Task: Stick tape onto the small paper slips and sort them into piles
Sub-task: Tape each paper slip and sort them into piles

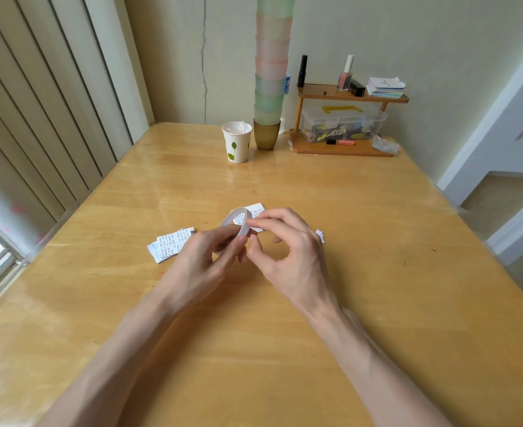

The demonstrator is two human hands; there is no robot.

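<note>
Nearest me, the left forearm (109,349) and the right forearm (377,365) reach out bare over the wooden table (377,272) and meet near its middle.

Far over on the left hang pale vertical blinds (38,103). On the table just left of the hands lies a fanned pile of printed paper slips (169,243), its right end hidden under the left hand (204,260). That hand has its fingers curled round the tape roll (245,225), holding it tilted just above the table. The right hand (287,251) pinches the near edge of the roll between thumb and forefinger, its other fingers loosely bent. Whether any tape is pulled free I cannot tell. Just beyond the roll lie a few more slips (255,211), partly hidden by it. A small white scrap (320,235) peeks out at the right of the right hand.

At the far edge of the table, from the left, stand a paper cup (237,143) printed with green leaves and, just beside it, a tall stack of pastel cups (272,72). Next comes a small wooden shelf (346,97). A clear plastic box (343,123) sits under it, and a nail polish bottle (345,77) and a stack of coloured notes (384,87) on top.
</note>
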